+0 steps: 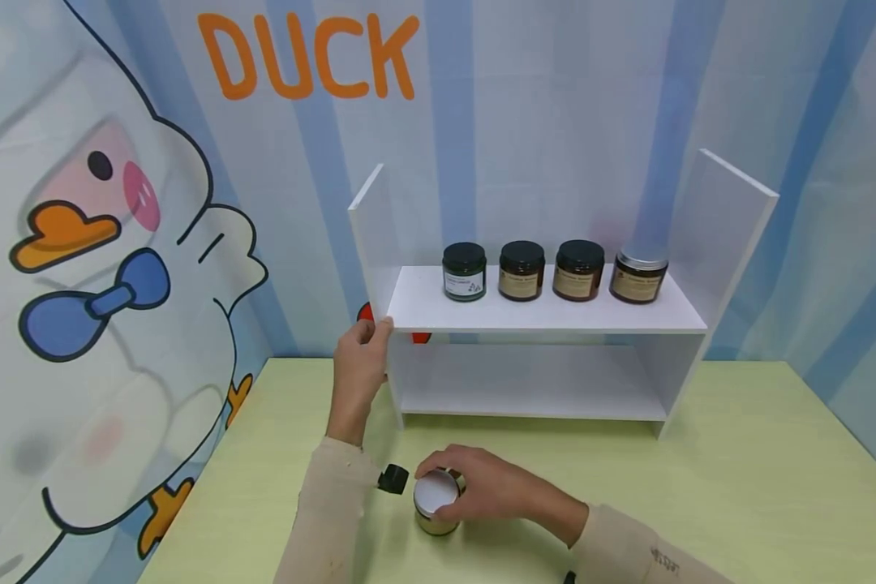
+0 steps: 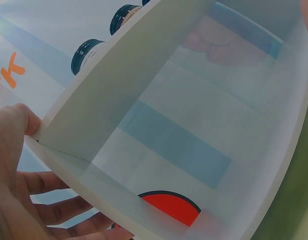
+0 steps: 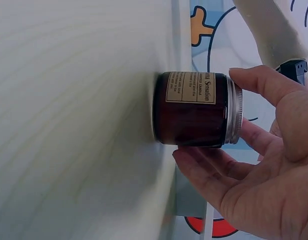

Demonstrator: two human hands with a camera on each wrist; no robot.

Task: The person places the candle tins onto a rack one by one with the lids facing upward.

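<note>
Looking down from the head view, orange letters reading "DUCK" (image 1: 308,58) sit at 11 o'clock on the striped backdrop, above a cartoon duck. A white shelf unit (image 1: 540,316) stands on the green surface (image 1: 737,487), carrying four jars with labels too small to read. The left hand (image 1: 361,357) reaches up, its thumb hooked over the shelf's front left corner. At 6 o'clock the right hand (image 1: 482,487) curls over a silver-lidded jar (image 1: 436,507) standing on the surface.

From the left wrist, the thumb presses the board's edge while the fingers wrap behind the side panel.

From the right wrist, the jar's cream label reads "Sensation" and "scented candle"; fingers and thumb grip the lid rim.
</note>
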